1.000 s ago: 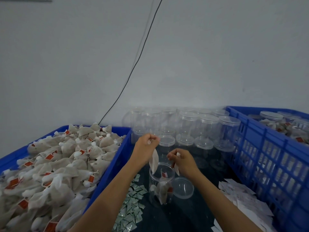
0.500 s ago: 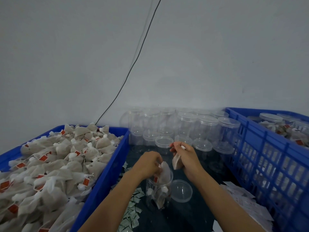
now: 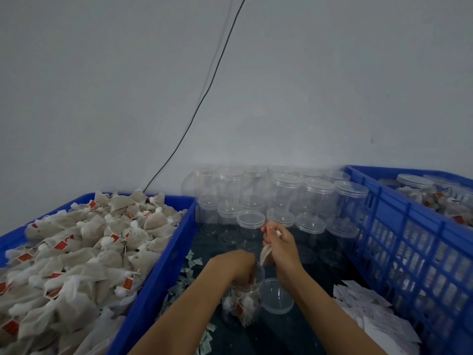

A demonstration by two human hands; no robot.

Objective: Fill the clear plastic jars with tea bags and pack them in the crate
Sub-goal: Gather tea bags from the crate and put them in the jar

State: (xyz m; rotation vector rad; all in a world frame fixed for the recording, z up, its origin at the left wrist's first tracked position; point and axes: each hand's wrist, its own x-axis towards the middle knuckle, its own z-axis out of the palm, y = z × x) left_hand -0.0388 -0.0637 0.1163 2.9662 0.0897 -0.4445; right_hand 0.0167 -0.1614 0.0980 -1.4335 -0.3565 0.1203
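An open clear jar (image 3: pixel 243 303) stands on the dark table between two blue crates, with several tea bags inside. My left hand (image 3: pixel 236 265) reaches down into its mouth, fingers hidden in the jar, pushing a tea bag in. My right hand (image 3: pixel 280 245) hovers just right of the jar mouth and pinches a tea bag (image 3: pixel 265 254) that hangs below its fingers. The jar's loose lid (image 3: pixel 277 295) lies flat to the right. The left crate (image 3: pixel 163 254) is heaped with tea bags (image 3: pixel 76 252). The right crate (image 3: pixel 409 226) holds filled, lidded jars (image 3: pixel 414 185).
Several empty lidded jars (image 3: pixel 281 196) are stacked against the wall behind my hands. White paper slips (image 3: pixel 371 316) lie at the right crate's foot, small sachets (image 3: pixel 189 275) by the left crate. A black cable (image 3: pixel 204 93) runs down the wall.
My left hand has gone down from above the jar into its mouth with its tea bag. My right hand rose slightly and still pinches its tea bag. The view shifted a little.
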